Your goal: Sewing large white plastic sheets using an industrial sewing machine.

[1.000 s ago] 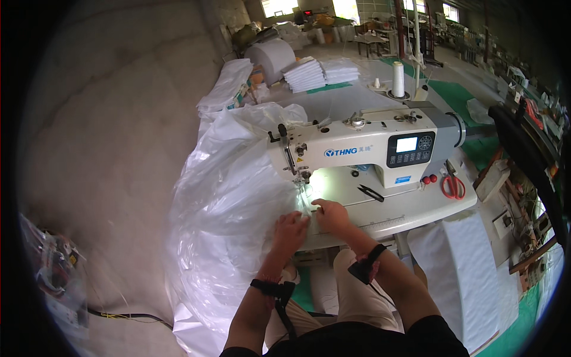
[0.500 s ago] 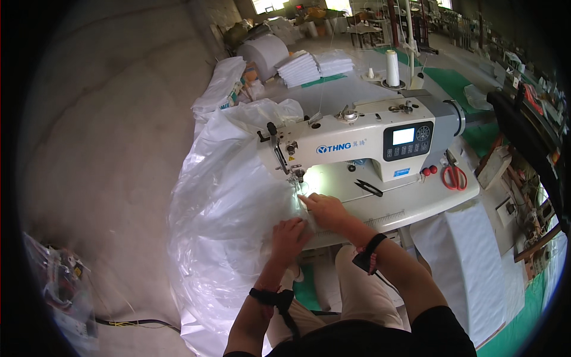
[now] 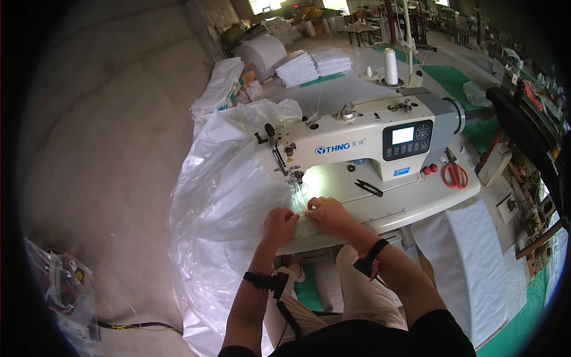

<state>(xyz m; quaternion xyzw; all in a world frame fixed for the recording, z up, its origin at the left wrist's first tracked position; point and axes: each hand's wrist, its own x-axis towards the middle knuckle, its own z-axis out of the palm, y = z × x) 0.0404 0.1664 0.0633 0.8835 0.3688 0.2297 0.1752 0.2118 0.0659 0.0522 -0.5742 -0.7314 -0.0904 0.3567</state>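
Observation:
A white sewing machine (image 3: pixel 351 140) stands before me, its lamp lighting the needle area. Under its presser foot (image 3: pixel 295 177) runs the edge of a large translucent white plastic sheet (image 3: pixel 220 172), which spreads and drapes off to the left. Close in front of the foot, my left hand (image 3: pixel 281 225) pinches that sheet's edge. Beside it, my right hand (image 3: pixel 326 214) is closed on the same edge, fingertips almost meeting the left ones. Black thread snips (image 3: pixel 369 188) lie on the machine bed to the right of my hands.
Red-handled scissors (image 3: pixel 454 176) and two red balls (image 3: pixel 429 170) rest at the bed's right end. A white thread cone (image 3: pixel 390 66) stands behind the machine. Folded white stacks (image 3: pixel 297 68) and a big roll (image 3: pixel 262 53) sit farther back. White sheeting (image 3: pixel 461 262) hangs at the right.
My left hand has moved up and curled from lying flat to pinching the edge. My right hand has drawn slightly back from the needle, its pointing finger now bent into a pinch.

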